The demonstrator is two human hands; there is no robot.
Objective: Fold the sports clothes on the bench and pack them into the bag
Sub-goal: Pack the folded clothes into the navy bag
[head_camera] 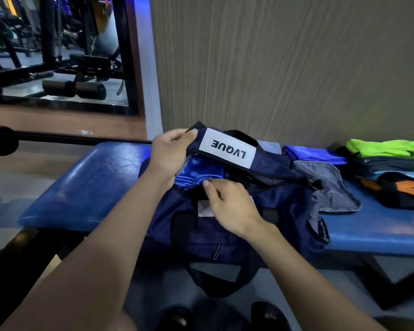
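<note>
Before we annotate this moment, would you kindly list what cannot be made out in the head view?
- How full the navy fabric duffel bag is: its lifted flap and the left hand cover the opening; only a shiny blue garment shows.
- What the right hand pinches at the near rim: its fingers hide it.
- The small pale label on the bag: blurred.
- The pile of folded clothes on the blue padded bench: cut by the right edge.

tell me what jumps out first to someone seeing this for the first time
The navy bag at the centre of the blue bench draws the eye, above all its white LVQUE label. The left hand grips the bag's far edge and the right hand pinches its near edge, with shiny blue cloth inside. At far right lies a pile topped by a neon green garment.
</note>
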